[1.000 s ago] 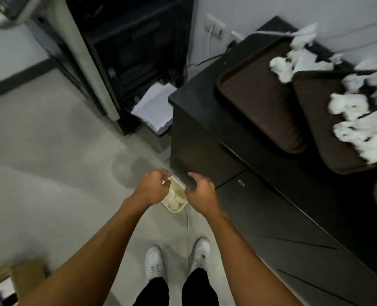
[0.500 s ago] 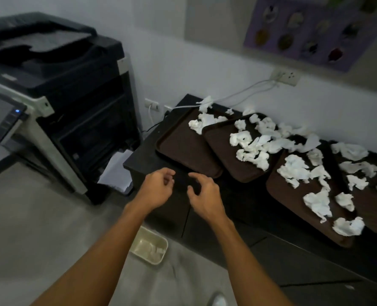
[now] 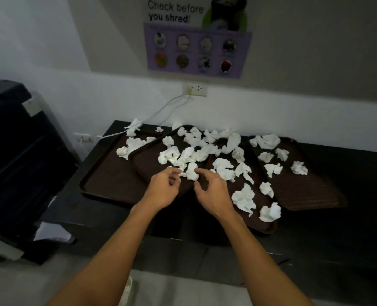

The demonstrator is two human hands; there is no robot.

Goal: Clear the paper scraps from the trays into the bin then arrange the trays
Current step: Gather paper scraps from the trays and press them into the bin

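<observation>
A long black low bench (image 3: 364, 173) stands against a white wall (image 3: 39, 51) bearing a purple "Check before you shred!" poster (image 3: 196, 45) above a white socket (image 3: 195, 89). A large black office copier (image 3: 17, 151) stands left on the grey floor (image 3: 183, 290). The light is dim.

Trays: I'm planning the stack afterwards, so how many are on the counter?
4. The leftmost tray, mostly bare; the second tray overlapping its right side; the third tray right of centre; the fourth tray farthest right. Scraps could hide another.
</observation>
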